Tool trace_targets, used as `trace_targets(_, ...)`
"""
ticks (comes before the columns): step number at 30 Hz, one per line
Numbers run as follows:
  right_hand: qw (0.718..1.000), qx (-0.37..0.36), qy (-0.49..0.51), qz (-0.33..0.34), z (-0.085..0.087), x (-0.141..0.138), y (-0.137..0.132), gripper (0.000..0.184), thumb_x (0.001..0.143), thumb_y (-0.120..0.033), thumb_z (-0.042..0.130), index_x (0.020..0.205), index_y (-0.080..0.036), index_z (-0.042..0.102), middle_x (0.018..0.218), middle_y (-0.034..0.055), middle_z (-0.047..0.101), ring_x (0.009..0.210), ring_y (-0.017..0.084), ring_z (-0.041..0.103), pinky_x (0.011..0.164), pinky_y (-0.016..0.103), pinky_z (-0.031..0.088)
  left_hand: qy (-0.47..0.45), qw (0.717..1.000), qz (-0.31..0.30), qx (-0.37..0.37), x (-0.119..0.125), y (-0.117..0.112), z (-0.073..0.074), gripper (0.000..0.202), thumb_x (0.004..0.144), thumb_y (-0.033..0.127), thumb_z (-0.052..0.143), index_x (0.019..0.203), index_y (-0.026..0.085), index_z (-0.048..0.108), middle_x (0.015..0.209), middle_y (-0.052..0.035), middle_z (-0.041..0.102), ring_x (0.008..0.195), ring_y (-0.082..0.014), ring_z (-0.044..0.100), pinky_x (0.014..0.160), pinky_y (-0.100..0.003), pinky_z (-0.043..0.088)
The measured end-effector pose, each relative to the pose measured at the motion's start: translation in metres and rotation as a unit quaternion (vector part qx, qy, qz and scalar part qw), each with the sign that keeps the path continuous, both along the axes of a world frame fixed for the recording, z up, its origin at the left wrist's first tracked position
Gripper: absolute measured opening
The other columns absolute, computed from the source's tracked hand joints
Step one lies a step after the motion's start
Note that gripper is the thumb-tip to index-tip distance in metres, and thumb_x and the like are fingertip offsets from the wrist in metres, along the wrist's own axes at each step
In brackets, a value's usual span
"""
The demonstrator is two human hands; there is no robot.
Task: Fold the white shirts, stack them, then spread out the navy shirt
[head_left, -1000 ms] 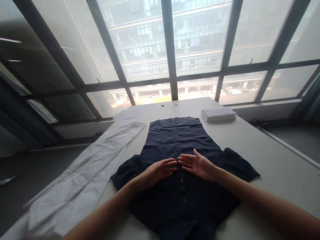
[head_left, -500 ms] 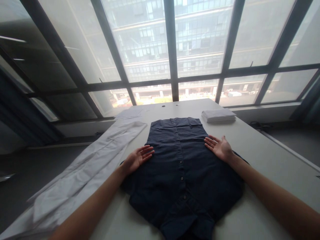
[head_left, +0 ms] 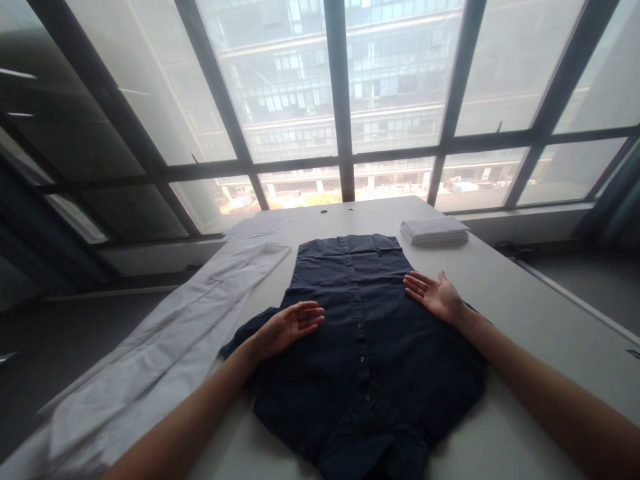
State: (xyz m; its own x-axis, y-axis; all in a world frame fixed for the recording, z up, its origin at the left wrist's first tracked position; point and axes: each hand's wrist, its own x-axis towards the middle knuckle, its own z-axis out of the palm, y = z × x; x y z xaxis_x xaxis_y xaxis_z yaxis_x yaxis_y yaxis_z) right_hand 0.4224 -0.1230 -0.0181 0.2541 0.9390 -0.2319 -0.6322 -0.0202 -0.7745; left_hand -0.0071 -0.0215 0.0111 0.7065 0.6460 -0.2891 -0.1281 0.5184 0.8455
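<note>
A dark navy button-up shirt [head_left: 330,373] lies front side up on the white table [head_left: 545,347], its collar toward me and its hem toward the window. My left hand [head_left: 295,325] is over the shirt's left part, palm turned up and inward, fingers stretched toward the button row. A sleeve sticks out on the left beneath my left forearm. On the other side, my right hand [head_left: 434,295] is at the shirt's right edge, palm up, fingers spread and pointing inward. Neither hand grips cloth; whether their backs touch it I cannot tell.
White garments [head_left: 165,347] lie spread along the table's left side. A folded stack of white cloth [head_left: 434,231] sits at the far right, and thin white sheets [head_left: 254,227] lie at the far left. Large windows with dark frames [head_left: 345,100] stand behind the table.
My left hand has moved right and slightly toward me, further over the shirt. The left sleeve now shows, spread outward. My right hand has hardly moved.
</note>
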Motion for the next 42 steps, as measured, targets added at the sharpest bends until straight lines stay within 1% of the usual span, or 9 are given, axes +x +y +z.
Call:
trace_targets(15,1.0,-0.001,-0.018,0.005,0.001,-0.001,0.0,0.068,0.105,-0.053,0.01,0.12,-0.019,0.067,0.137,0.0186,0.064,0.133,0.027,0.058,0.111,0.054,0.047,-0.003,1.0,-0.007,-0.002,-0.002,0.006,-0.008,0.034,0.097,0.03,0.063,0.126,0.013,0.068,0.132,-0.0189,0.067,0.127,-0.0323,0.062,0.114,-0.045,0.044)
trace_targets(22,0.999,0.007,-0.044,-0.02,0.01,-0.013,-0.003,0.053,0.104,-0.051,0.028,0.109,-0.019,0.07,0.131,0.0161,0.069,0.13,0.028,0.06,0.114,0.051,0.045,0.002,1.0,-0.004,-0.002,-0.001,0.004,-0.006,0.033,0.097,0.03,0.063,0.124,0.012,0.068,0.13,-0.0186,0.068,0.125,-0.0319,0.064,0.115,-0.044,0.044)
trace_targets(27,0.989,0.048,-0.051,0.131,0.016,-0.025,-0.014,0.059,0.103,-0.059,0.028,0.118,-0.02,0.069,0.133,0.0136,0.069,0.126,0.029,0.063,0.113,0.054,0.044,-0.008,1.0,-0.006,-0.002,-0.001,0.004,-0.005,0.033,0.097,0.029,0.064,0.124,0.011,0.068,0.13,-0.0196,0.068,0.125,-0.0323,0.064,0.113,-0.044,0.045)
trace_targets(29,0.975,0.022,-0.054,0.213,0.015,-0.027,-0.016,0.053,0.104,-0.055,0.033,0.122,-0.018,0.067,0.132,0.0149,0.069,0.122,0.028,0.066,0.111,0.054,0.046,-0.006,1.0,-0.006,-0.002,0.0,0.003,-0.004,0.032,0.097,0.029,0.063,0.123,0.011,0.068,0.129,-0.0193,0.068,0.124,-0.0321,0.064,0.113,-0.044,0.045)
trace_targets(31,0.972,-0.011,-0.043,0.232,0.011,-0.025,-0.013,0.042,0.105,-0.044,0.04,0.121,-0.015,0.065,0.129,0.0177,0.069,0.119,0.028,0.068,0.108,0.052,0.049,-0.002,1.0,-0.005,-0.001,0.0,0.002,-0.002,0.03,0.098,0.029,0.062,0.121,0.012,0.069,0.128,-0.0181,0.069,0.124,-0.0318,0.064,0.113,-0.044,0.045)
trace_targets(33,0.985,-0.04,-0.018,0.166,0.008,-0.018,-0.007,0.032,0.103,-0.033,0.043,0.123,-0.015,0.06,0.129,0.02,0.067,0.118,0.027,0.069,0.105,0.051,0.053,0.002,1.0,-0.002,-0.001,0.001,0.001,-0.001,0.029,0.098,0.028,0.062,0.121,0.012,0.069,0.127,-0.0175,0.07,0.123,-0.0316,0.065,0.113,-0.044,0.045)
trace_targets(35,0.998,-0.054,0.002,0.036,0.005,-0.006,0.0,0.033,0.101,-0.027,0.041,0.132,-0.019,0.052,0.138,0.02,0.062,0.119,0.026,0.068,0.102,0.051,0.055,0.005,1.0,0.001,-0.001,0.002,0.0,0.0,0.029,0.098,0.028,0.062,0.121,0.012,0.069,0.127,-0.0175,0.07,0.123,-0.0315,0.065,0.113,-0.044,0.045)
trace_targets(38,0.989,-0.037,0.008,-0.142,0.002,0.011,0.006,0.044,0.099,-0.031,0.039,0.143,-0.027,0.04,0.153,0.0171,0.048,0.13,0.023,0.061,0.107,0.051,0.052,0.01,1.0,0.002,-0.002,0.002,0.0,0.0,0.029,0.098,0.028,0.062,0.12,0.012,0.069,0.127,-0.0175,0.07,0.122,-0.0313,0.065,0.113,-0.043,0.045)
trace_targets(42,0.981,0.007,-0.013,-0.193,-0.001,0.016,0.005,0.049,0.099,-0.042,0.035,0.146,-0.028,0.04,0.158,0.014,0.043,0.139,0.021,0.052,0.115,0.048,0.044,0.011,1.0,-0.001,0.001,0.002,0.001,-0.001,0.029,0.098,0.03,0.062,0.12,0.013,0.07,0.128,-0.0174,0.07,0.123,-0.0312,0.065,0.115,-0.044,0.043)
